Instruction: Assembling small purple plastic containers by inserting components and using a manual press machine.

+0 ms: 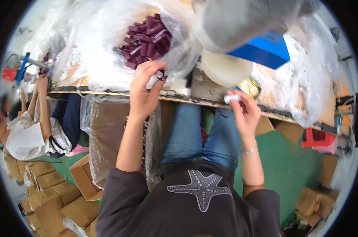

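Note:
My left hand (143, 91) is raised over the front edge of the workbench, its thumb and fingers closed on a short dark tube (162, 75) with a shiny open end. Between the fingertips of my right hand (247, 113) is a small white cylindrical piece (231, 98), a little blurred. The two hands are apart, with the bench edge below them. Beyond my left hand, a heap of dark purple tubes (149, 43) lies in a clear plastic bag (96, 43).
A large grey cylindrical form (242, 25) looms above a blue box (266, 51) and a round whitish tub (224, 69). A plastic-lined carton (112, 134) stands left of my legs. Another person (29, 132) sits at far left, near stacked cartons (48, 193).

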A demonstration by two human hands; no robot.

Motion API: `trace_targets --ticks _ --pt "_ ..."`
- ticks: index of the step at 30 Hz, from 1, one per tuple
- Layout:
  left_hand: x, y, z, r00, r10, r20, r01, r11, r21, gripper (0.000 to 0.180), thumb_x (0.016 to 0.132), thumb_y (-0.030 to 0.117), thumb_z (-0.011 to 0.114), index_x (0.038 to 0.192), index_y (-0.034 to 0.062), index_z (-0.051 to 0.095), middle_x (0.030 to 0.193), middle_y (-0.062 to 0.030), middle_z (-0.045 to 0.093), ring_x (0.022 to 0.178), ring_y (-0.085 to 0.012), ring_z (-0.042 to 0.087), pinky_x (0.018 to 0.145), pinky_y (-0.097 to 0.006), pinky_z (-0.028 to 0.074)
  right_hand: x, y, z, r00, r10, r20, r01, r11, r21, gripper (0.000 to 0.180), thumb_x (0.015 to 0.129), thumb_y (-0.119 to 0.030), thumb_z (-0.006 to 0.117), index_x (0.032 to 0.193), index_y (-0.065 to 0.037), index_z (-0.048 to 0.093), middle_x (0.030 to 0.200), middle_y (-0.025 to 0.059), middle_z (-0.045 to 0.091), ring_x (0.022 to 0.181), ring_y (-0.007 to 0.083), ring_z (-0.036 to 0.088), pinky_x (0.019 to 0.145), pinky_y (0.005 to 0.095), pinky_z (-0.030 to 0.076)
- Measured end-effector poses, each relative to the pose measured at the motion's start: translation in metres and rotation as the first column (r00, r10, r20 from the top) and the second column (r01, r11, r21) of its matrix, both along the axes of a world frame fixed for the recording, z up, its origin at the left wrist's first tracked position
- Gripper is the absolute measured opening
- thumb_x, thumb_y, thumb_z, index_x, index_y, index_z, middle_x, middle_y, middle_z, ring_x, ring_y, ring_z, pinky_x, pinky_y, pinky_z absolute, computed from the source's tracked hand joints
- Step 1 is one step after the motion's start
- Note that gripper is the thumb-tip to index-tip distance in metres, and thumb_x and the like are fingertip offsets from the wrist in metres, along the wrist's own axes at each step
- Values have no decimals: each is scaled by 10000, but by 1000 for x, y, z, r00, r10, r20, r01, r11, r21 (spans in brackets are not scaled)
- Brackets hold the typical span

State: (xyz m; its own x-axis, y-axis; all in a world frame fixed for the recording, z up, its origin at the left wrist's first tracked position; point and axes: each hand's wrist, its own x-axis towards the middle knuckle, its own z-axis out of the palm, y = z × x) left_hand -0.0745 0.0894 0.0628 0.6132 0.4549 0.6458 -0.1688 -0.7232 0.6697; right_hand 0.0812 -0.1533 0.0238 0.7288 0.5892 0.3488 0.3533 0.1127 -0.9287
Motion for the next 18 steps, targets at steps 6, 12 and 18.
trace_targets --ticks 6,12,18 --pt "2 -40 -16 997 -81 6 77 929 -363 280 849 -19 646 1105 -16 534 974 -81 655 906 -115 579 826 -271 434 13 35 8 971 -12 240 40 993 -112 92 865 -57 691 923 8 661 717 74 658 607 108 592 560 246 462" --pt "0 -47 -17 997 -73 0 67 920 -386 263 810 -30 683 1057 -20 591 886 -58 664 776 -82 581 703 -216 457 11 36 -3 967 94 237 -16 950 -312 155 867 -53 694 1018 -15 705 867 85 734 731 134 684 674 273 539" --pt "20 -57 -18 992 -114 56 127 850 -512 308 770 -31 756 1060 -18 654 907 -24 665 758 -53 536 688 -196 445 16 52 1 836 71 544 -16 994 -105 158 793 -100 740 890 -12 651 691 119 593 546 225 580 535 361 455"
